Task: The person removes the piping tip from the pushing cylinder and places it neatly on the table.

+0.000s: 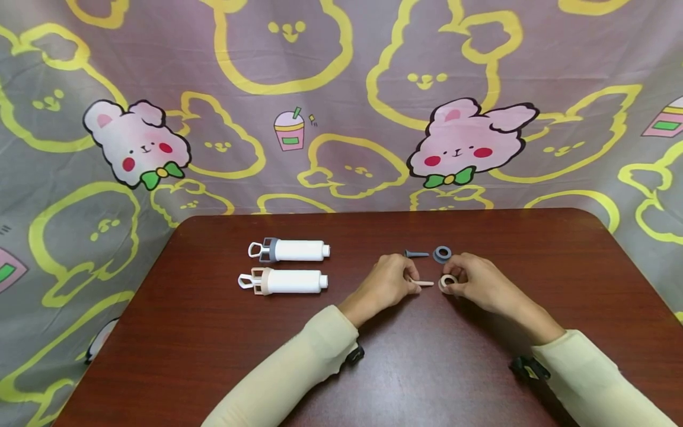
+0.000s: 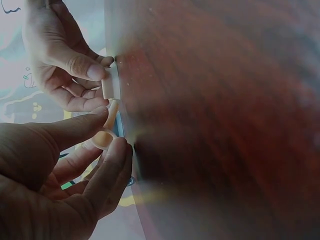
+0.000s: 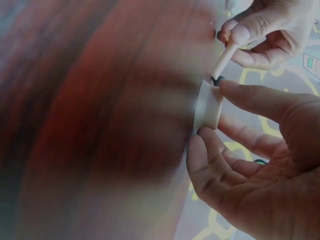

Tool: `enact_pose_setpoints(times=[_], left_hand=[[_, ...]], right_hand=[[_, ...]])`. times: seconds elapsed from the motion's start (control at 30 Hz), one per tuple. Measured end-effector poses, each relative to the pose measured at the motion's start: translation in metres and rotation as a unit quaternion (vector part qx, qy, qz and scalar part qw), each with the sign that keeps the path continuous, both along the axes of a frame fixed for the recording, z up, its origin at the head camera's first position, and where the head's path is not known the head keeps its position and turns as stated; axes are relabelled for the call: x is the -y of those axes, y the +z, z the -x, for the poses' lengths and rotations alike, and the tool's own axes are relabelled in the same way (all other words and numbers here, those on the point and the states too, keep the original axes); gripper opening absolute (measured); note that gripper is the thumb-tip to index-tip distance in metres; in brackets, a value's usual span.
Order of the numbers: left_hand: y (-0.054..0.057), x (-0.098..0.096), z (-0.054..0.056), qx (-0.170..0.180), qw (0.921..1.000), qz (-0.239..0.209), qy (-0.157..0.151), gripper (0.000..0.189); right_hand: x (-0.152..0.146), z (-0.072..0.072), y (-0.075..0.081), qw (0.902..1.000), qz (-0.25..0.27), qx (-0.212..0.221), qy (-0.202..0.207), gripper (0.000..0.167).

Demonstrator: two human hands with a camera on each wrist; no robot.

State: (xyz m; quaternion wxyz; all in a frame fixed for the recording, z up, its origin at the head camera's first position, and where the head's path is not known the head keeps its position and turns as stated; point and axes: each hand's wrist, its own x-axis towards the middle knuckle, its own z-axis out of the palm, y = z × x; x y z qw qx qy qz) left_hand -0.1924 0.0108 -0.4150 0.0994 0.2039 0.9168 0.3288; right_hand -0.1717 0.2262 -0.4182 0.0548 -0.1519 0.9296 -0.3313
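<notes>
My left hand (image 1: 392, 280) pinches the wide, cup-like end of a small beige funnel (image 2: 114, 112) between thumb and fingers. The funnel's thin stem points right, toward a beige flanged ring (image 3: 206, 106). That ring is between the thumb and fingertips of my right hand (image 1: 477, 281), its hole showing in the head view. Just behind the hands, a dark grey funnel (image 1: 418, 254) lies on its side, stem toward a dark grey flanged ring (image 1: 439, 259). Part of the beige funnel is covered by the left fingers in the head view.
Two white syringe-like tubes lie left of the hands on the brown table (image 1: 213, 356): one with a grey collar (image 1: 301, 250) behind, one with a beige collar (image 1: 296, 281) in front. Each has a looped handle. A cartoon-print cloth (image 1: 352, 71) hangs behind the table.
</notes>
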Motion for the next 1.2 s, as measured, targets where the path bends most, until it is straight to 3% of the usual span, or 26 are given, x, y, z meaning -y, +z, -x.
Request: enact_pose_setpoints(times=[0.5, 1.2], left_hand=[[0.0000, 0.0006, 0.0027, 0.019, 0.9998, 0.002, -0.001, 0.011], [-0.0024, -0.0007, 0.0087, 0.012, 0.9994, 0.031, -0.011, 0.011]], right_hand=[[-0.0021, -0.0017, -0.0002, 0.9999, 0.008, 0.003, -0.006, 0.021], [-0.0019, 0.0001, 0.0024, 0.9997, 0.008, 0.020, -0.007, 0.019]])
